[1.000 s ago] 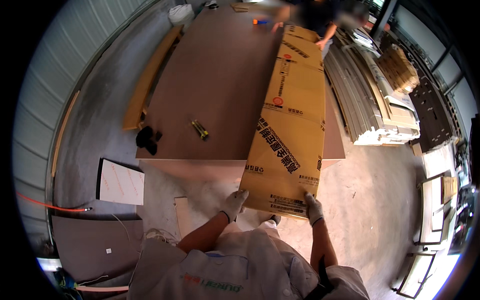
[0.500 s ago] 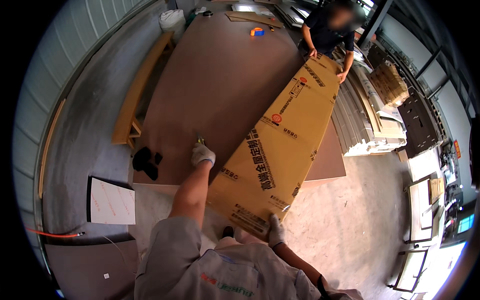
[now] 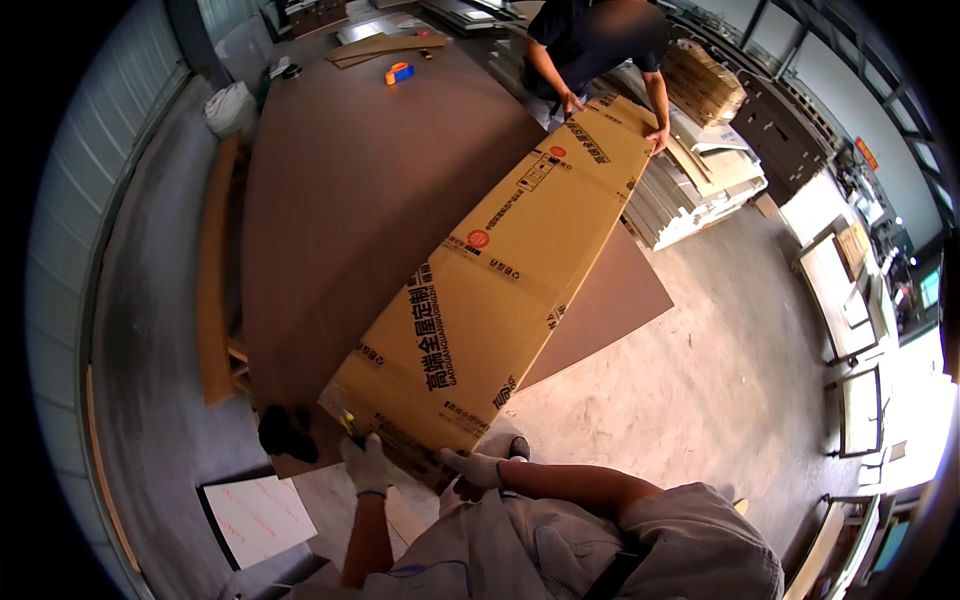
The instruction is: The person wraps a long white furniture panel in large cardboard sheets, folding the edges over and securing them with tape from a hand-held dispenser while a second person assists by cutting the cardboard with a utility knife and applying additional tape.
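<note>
A long cardboard box [image 3: 470, 280], brown with black print and red round marks, lies slantwise over the large brown board surface, its near end towards me. My left hand [image 3: 365, 463], in a pale glove, is at the box's near left corner, closed around a small yellow utility knife [image 3: 348, 422]; its blade cannot be made out. My right hand [image 3: 473, 470], also gloved, grips the near right end of the box, thumb on the edge, some fingers hidden. At the far end a co-worker in dark clothing [image 3: 572, 35] holds the box with both hands.
On the brown board surface [image 3: 330, 180] lie a blue-and-orange tape roll [image 3: 399, 73] and cardboard strips [image 3: 385, 47]. Black cloth-like items [image 3: 287, 434] sit at its near left corner. A wooden bench [image 3: 215, 300] runs along its left side. Stacked panels [image 3: 695, 190] stand at right.
My left hand, with the knife, has come back from the brown surface to the box's near end. That end has swung left, and my right hand has moved left with it.
</note>
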A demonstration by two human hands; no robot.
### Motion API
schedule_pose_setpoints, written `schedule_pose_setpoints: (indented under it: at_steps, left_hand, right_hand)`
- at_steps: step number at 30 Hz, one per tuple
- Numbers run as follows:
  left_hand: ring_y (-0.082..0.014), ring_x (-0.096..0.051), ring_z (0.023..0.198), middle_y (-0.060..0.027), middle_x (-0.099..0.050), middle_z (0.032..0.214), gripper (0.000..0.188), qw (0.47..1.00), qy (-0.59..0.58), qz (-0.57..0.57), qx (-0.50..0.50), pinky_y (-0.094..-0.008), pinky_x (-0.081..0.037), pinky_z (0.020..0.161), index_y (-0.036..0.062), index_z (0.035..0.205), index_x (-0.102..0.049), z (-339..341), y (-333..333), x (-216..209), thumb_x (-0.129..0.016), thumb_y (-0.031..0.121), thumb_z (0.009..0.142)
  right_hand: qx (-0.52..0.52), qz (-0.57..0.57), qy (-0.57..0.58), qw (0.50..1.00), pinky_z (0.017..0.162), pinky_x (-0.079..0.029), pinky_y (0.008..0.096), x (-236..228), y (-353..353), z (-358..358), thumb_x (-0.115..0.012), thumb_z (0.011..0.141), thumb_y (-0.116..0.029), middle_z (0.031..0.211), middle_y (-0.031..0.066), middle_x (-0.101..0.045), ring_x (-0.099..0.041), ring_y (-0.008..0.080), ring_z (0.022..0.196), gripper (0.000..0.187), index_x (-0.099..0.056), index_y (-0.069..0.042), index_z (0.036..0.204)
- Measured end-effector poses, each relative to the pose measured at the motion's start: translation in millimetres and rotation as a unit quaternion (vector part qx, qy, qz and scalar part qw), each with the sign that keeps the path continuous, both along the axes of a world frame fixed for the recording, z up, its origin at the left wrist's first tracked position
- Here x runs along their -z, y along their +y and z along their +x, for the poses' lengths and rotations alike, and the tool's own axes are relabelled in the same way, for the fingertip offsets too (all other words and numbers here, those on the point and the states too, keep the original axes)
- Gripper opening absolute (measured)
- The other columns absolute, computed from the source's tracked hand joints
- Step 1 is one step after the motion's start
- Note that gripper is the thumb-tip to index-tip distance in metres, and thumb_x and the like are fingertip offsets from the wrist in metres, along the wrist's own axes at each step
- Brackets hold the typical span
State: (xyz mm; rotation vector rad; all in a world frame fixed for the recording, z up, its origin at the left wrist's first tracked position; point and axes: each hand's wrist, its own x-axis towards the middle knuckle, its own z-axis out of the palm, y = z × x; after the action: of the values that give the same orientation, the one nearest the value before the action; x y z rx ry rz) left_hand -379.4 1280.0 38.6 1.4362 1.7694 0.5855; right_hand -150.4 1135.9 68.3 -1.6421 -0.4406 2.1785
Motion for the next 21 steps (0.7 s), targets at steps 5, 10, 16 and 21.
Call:
schedule_pose_setpoints:
  at_steps: [5,10,16,21]
  left_hand:
    - [-0.0498,-0.063,0.119,-0.0302,-0.062,0.125,0.052,0.989,0.114,0.065,0.075,-0.0543,-0.051,0.101,-0.0069,0.131,-0.058,34,34,-7,-0.072,0.027,0.095]
    - [-0.0500,-0.065,0.112,-0.0294,-0.063,0.122,0.044,0.972,0.192,0.090,0.104,-0.0556,-0.053,0.097,-0.0064,0.120,-0.060,26,137,-19,-0.071,0.026,0.093]
    - [-0.0497,-0.066,0.114,-0.0290,-0.064,0.126,0.041,0.962,0.243,0.040,0.120,-0.0568,-0.054,0.099,-0.0045,0.122,-0.062,55,246,-37,-0.068,0.026,0.095]
    - [-0.0486,-0.067,0.115,-0.0289,-0.065,0.128,0.040,0.960,0.263,0.028,0.089,-0.0574,-0.054,0.101,-0.0030,0.122,-0.065,72,347,-11,-0.067,0.025,0.094]
  right_hand:
    - [-0.085,0.025,0.003,0.996,0.070,-0.066,0.0482,54,47,-5,-0.052,0.103,-0.075,0.103,0.0239,-0.079,-0.079,0.0349,0.081,0.085,-0.056,-0.004,0.151]
    - [0.041,0.084,-0.096,0.991,0.062,-0.064,0.0365,16,101,48,-0.062,0.107,-0.052,0.094,0.0145,-0.078,-0.077,0.0237,0.073,0.051,-0.073,-0.003,0.121]
    - [0.430,0.153,-0.180,0.871,0.055,-0.059,0.0381,22,118,185,-0.068,0.107,-0.031,0.083,0.0151,-0.076,-0.073,0.0254,0.062,0.031,-0.072,0.000,0.109]
    - [0.646,0.205,-0.281,0.680,0.046,-0.051,0.0343,38,124,332,-0.073,0.103,-0.025,0.071,0.0110,-0.069,-0.064,0.0195,0.053,0.022,-0.071,-0.003,0.101]
